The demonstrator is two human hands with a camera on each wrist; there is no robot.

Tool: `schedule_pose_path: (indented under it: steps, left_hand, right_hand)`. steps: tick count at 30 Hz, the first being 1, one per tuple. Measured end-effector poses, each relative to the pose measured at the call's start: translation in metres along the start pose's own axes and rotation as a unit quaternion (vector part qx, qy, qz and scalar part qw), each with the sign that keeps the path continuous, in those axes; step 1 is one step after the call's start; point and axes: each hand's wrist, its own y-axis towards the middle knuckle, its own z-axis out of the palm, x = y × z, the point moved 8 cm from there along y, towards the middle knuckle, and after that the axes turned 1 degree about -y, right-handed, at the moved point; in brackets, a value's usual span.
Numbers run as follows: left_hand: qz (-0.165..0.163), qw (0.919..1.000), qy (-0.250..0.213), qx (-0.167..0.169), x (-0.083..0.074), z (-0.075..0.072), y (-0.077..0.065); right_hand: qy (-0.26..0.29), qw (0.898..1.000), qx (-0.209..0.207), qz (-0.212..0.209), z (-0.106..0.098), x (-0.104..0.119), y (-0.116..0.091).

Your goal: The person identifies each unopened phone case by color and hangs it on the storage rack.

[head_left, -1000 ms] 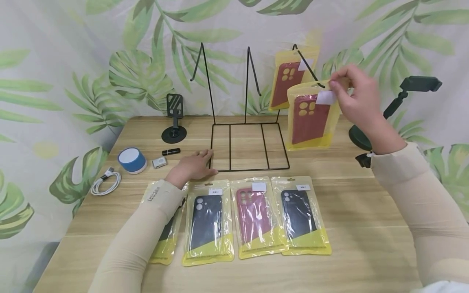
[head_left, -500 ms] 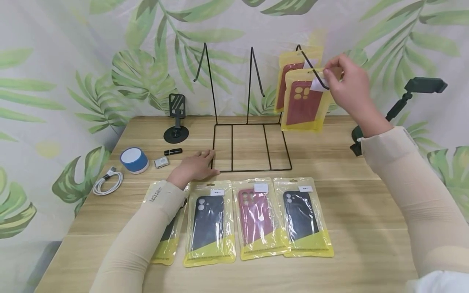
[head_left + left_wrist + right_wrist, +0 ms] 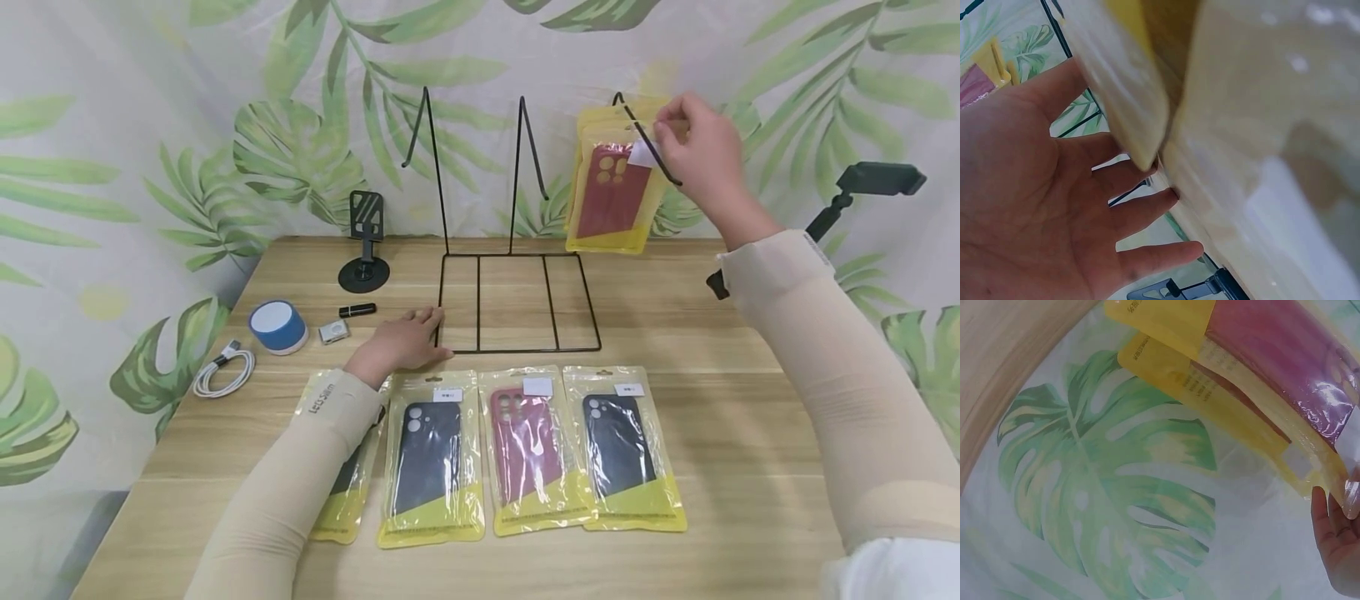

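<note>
A red phone case in a clear, yellow-bottomed bag [image 3: 613, 200] hangs at the right hook of a black wire display rack [image 3: 478, 300]. My right hand [image 3: 703, 154] pinches the bag's upper right corner, beside the hook. Close behind it hangs another bagged red case, its yellow bag [image 3: 1172, 375] showing below the front one in the right wrist view. My left hand [image 3: 402, 340] lies on the rack's left base bar with fingers spread. Nothing hangs on the left and middle hooks. In the left wrist view the palm [image 3: 1035, 187] faces the camera, fingers extended.
Several bagged cases lie in a row along the front, including a dark one [image 3: 429, 458], a red one [image 3: 528, 450] and another dark one [image 3: 621, 446]. At left are a blue speaker [image 3: 277, 327], coiled cable [image 3: 225, 372] and phone stand [image 3: 365, 250]. A black holder [image 3: 881, 178] stands right.
My right hand has moved back and left with the bagged red case, sliding it along the hook toward the bag behind. My left hand keeps its place on the rack base.
</note>
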Motion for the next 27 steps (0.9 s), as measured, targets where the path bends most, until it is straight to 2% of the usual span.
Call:
schedule_pose_path:
  steps: [3, 7, 15, 21, 27]
  left_hand:
    - [0.001, 1.0000, 0.005, 0.000, -0.002, -0.001, -0.001]
    - [0.002, 1.0000, 0.008, -0.003, -0.004, -0.004, -0.003]
    - [0.003, 1.0000, 0.005, -0.001, -0.007, -0.005, -0.002]
    - [0.006, 1.0000, 0.000, -0.001, -0.007, -0.005, -0.001]
    - [0.009, 1.0000, 0.004, -0.001, -0.008, -0.003, 0.002]
  right_hand:
    - [-0.003, 1.000, 0.003, 0.009, 0.002, -0.002, 0.007]
    - [-0.019, 1.000, -0.014, 0.011, 0.001, -0.002, 0.011]
    - [-0.021, 0.998, -0.051, -0.006, -0.005, -0.001, 0.005]
    - [-0.034, 0.994, -0.062, -0.088, -0.010, 0.003, -0.022]
    - [-0.043, 0.994, -0.034, -0.089, -0.010, -0.003, -0.060]
